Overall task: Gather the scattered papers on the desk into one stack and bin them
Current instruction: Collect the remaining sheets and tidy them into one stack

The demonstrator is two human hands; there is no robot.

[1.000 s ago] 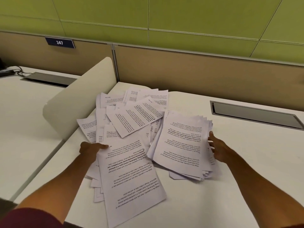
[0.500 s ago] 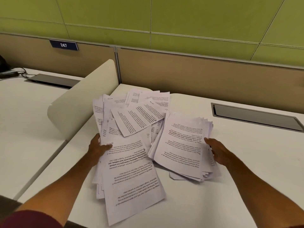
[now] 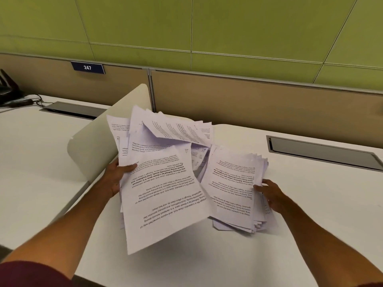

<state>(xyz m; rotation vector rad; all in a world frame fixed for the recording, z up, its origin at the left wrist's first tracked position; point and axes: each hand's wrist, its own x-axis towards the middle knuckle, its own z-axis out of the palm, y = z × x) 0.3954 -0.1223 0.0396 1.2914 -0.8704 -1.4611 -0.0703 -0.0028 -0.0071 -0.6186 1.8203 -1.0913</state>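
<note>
A loose pile of white printed papers (image 3: 163, 183) sits in the middle of the white desk (image 3: 310, 214). Its left part is tilted up off the surface, with sheets fanning toward the divider. My left hand (image 3: 116, 175) grips that left part at its edge, thumb on top of the front sheet. A thicker, neater bundle (image 3: 234, 183) forms the right part and leans on the desk. My right hand (image 3: 271, 195) holds its right edge, thumb on top and fingers under the sheets. No bin is in view.
A rounded cream divider panel (image 3: 93, 146) stands just left of the papers. A grey cable hatch (image 3: 323, 151) is set into the desk at the right, another (image 3: 72, 109) on the neighbouring desk at the left. A tan partition with a "247" label (image 3: 87, 67) runs along the back.
Both hands have pushed inward and the scattered sheets have bunched together. The left part of the pile has lifted off the desk and tilted up.
</note>
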